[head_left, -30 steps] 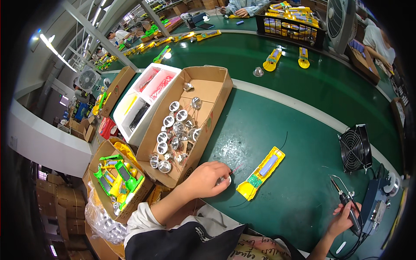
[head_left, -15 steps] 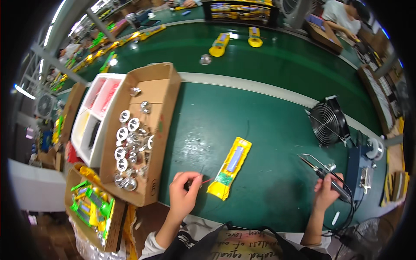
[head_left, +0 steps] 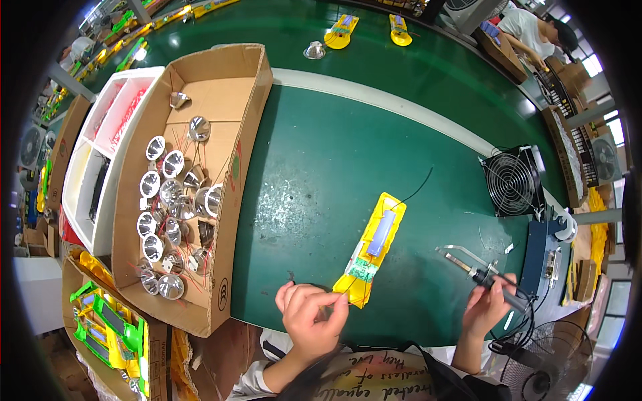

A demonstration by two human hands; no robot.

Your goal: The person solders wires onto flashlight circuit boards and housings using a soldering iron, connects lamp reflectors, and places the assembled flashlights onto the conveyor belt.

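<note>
A yellow lamp housing (head_left: pixel 393 208) lies tilted on the green workbench, with a blue cylindrical battery (head_left: pixel 381 232) and a small green circuit board (head_left: pixel 362 269) in it. At its near end, my left hand (head_left: pixel 311 317) is closed, thumb and fingertip pinching a thin wire (head_left: pixel 346 311). Part of what lies behind those fingers is hidden. To the right, my right hand (head_left: pixel 487 309) grips a soldering iron (head_left: pixel 480 275) by its dark handle. Its metal tip points left and away, apart from the housing. A dark wire (head_left: pixel 422 188) curves from the housing's far end.
A cardboard box (head_left: pixel 231 200) of silvery reflectors stands left, beside a white divided foam box (head_left: pixel 93 140). Nearer sits a carton with green and yellow housings (head_left: pixel 114 321). A black fan (head_left: pixel 513 182) and blue soldering station (head_left: pixel 542 250) stand right. Beyond runs a green conveyor (head_left: pixel 428 87).
My left hand has moved right, up to the housing's near end. The soldering iron has shifted slightly left. My view has tilted down, so the bench sits differently in the picture.
</note>
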